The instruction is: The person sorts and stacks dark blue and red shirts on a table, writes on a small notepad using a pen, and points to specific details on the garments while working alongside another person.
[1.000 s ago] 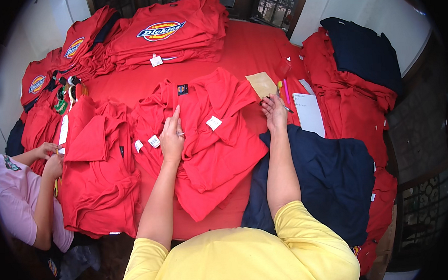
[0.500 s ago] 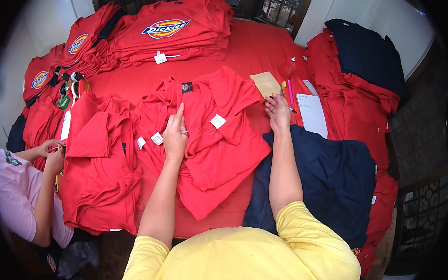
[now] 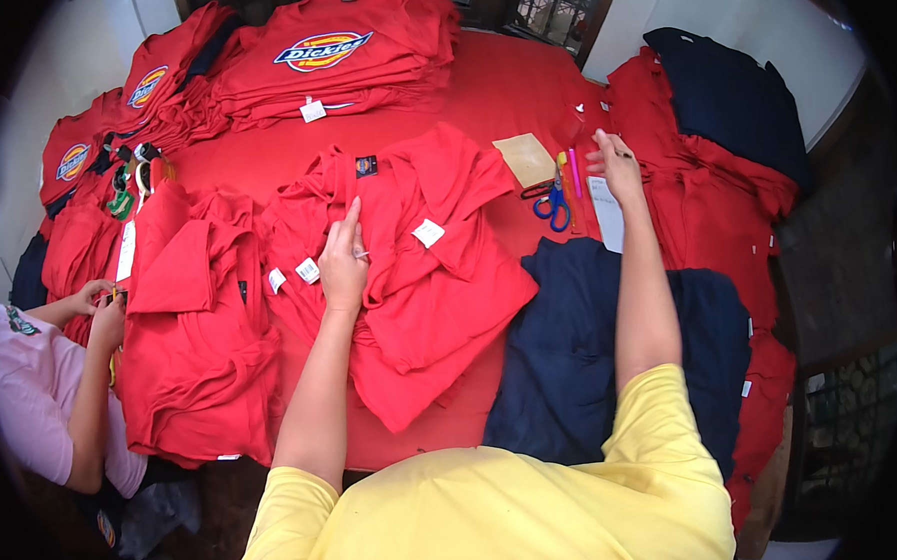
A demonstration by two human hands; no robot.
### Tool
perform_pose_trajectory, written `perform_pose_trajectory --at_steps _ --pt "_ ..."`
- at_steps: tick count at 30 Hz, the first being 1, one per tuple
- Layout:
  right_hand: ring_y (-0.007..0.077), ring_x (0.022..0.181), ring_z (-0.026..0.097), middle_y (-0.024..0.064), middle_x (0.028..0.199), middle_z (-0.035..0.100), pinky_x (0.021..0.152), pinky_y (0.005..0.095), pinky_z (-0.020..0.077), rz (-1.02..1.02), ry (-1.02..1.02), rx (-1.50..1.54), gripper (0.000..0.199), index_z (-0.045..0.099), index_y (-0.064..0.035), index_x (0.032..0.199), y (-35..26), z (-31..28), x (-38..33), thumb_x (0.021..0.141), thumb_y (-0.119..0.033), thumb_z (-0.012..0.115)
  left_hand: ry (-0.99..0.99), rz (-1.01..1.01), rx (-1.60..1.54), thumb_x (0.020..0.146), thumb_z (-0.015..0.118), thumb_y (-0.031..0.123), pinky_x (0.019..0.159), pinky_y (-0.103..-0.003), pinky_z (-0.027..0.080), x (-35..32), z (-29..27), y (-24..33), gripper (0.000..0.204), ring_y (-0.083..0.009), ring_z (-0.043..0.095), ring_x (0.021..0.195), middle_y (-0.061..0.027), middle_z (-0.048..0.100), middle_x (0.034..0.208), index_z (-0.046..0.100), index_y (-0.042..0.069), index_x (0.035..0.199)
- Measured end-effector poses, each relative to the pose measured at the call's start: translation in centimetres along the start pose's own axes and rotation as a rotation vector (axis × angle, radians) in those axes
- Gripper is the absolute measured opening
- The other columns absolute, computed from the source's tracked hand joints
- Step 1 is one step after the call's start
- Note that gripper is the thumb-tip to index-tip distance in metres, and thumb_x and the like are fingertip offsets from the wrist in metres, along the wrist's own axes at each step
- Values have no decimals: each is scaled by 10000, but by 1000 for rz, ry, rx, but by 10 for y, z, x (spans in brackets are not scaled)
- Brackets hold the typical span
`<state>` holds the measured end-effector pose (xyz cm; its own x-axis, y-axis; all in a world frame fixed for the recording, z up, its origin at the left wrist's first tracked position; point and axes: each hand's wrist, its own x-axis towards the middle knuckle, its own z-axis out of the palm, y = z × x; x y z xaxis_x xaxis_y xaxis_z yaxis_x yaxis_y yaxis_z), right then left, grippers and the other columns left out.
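A rumpled red shirt (image 3: 419, 301) with several white tags lies spread before me. My left hand (image 3: 344, 265) rests on it, index finger stretched toward the neck label (image 3: 366, 166). Its other fingers are curled round a small pale thing too small to make out. Out to the right, my right hand (image 3: 619, 172) is over the upper end of a white paper sheet (image 3: 606, 218). A dark pen (image 3: 624, 155) shows only as a short piece among its fingers. Left of that hand lie blue-handled scissors (image 3: 554, 210), a pink marker (image 3: 575, 169) and a tan card (image 3: 524, 161).
Dark blue folded garments (image 3: 562, 355) lie under my right forearm. A stack of printed red shirts (image 3: 349, 74) stands at the back, more red garments (image 3: 706, 209) at right. Left, a person in pink (image 3: 43, 388) works with both hands beside another red pile (image 3: 202, 361).
My right hand has moved right and farther away with the pen, uncovering the blue scissors. My left hand stays on the red shirt, index finger stretched out.
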<state>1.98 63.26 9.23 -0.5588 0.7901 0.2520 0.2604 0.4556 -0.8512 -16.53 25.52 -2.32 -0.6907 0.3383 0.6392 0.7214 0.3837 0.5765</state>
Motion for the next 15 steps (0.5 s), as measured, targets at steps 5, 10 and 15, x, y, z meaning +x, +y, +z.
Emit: perform_pose_trajectory --at_steps 5,10,15 --pt "373 920 644 179 983 674 800 414 502 -503 -257 -713 269 602 -22 1089 106 -68 -23 852 -140 654 -2 -1 7 904 533 42 596 -454 453 1 3 0 461 -341 590 721 -122 551 867 514 198 1337" --pt "370 1111 562 208 1160 592 936 405 452 -249 -240 -367 380 564 -35 1156 181 -52 -69 799 -72 687 22 19 15 904 536 46 597 -452 455 1 6 -4 466 -340 586 713 -117 548 864 511 212 1339" --pt "386 1139 541 216 1154 594 941 427 448 -292 -183 -518 360 563 -43 1158 164 -36 -69 819 -99 668 0 -13 14 898 543 42 609 -450 462 2 3 -5 475 -346 582 706 -109 553 868 512 218 1338"
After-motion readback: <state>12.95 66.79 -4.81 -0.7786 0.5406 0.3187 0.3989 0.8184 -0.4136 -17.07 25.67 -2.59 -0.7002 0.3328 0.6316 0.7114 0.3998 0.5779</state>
